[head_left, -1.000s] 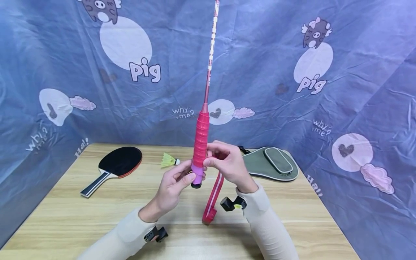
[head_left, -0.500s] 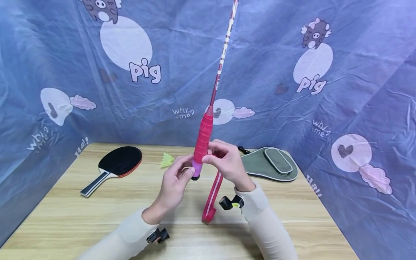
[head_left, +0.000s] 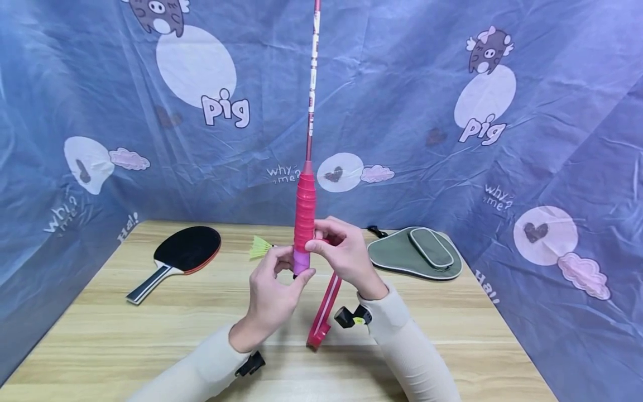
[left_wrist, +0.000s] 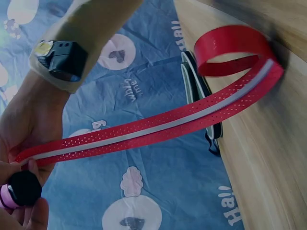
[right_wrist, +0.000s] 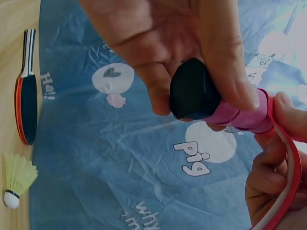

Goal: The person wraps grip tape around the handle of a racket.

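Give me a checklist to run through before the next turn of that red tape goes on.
1. Racket supported: ok; the left hand grips its purple section.
2. Red tape under control: ok; the right hand pinches it beside the handle.
3. Handle fully covered: not ok; the purple section above the black end cap shows no red wrap.
4. Loose length free of knots: ok; it hangs as one strip, curled at its far end.
5. Paddle and shuttlecock clear of the tape: ok; both lie apart from it.
6. Wrap firmly stuck down: cannot tell.
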`<state>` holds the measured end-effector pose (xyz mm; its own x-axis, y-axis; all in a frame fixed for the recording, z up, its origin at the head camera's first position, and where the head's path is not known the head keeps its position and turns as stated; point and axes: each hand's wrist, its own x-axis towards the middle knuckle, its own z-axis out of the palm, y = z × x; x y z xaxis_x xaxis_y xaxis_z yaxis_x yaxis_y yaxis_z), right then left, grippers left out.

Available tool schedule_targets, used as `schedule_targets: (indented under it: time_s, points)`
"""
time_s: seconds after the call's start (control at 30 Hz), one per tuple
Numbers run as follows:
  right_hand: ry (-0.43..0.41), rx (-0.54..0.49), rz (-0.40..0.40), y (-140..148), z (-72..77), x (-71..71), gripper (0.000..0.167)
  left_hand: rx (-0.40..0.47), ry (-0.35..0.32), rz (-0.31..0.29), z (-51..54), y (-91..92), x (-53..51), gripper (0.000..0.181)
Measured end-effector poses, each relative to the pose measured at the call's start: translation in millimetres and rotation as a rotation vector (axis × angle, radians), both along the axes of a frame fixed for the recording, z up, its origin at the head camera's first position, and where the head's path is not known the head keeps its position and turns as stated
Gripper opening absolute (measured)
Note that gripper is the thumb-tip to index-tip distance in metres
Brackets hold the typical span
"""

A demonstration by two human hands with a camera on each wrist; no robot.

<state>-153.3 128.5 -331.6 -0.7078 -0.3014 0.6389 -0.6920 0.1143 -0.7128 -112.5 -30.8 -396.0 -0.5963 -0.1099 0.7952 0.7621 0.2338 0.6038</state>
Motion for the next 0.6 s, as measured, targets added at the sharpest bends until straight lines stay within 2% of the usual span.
schedule_targets:
  time_s: [0.27,0.5,0.6]
  points:
    - [-0.005,0.05,0.017,6,3.1,-1.7,0.032,0.03,-0.069,-0.061,3.1,-5.7,-0.6,0.045]
    - [-0.054,0.089,0.036,13,8.3,-1.0,0.031,0.075,-0.164,-0.186,5.2,-8.6,0.4,0.042]
    - [-0.086,0.094,0.045,14,10.3,0.7,0.032,0.088,-0.179,-0.247,5.5,-9.3,0.6,0.041]
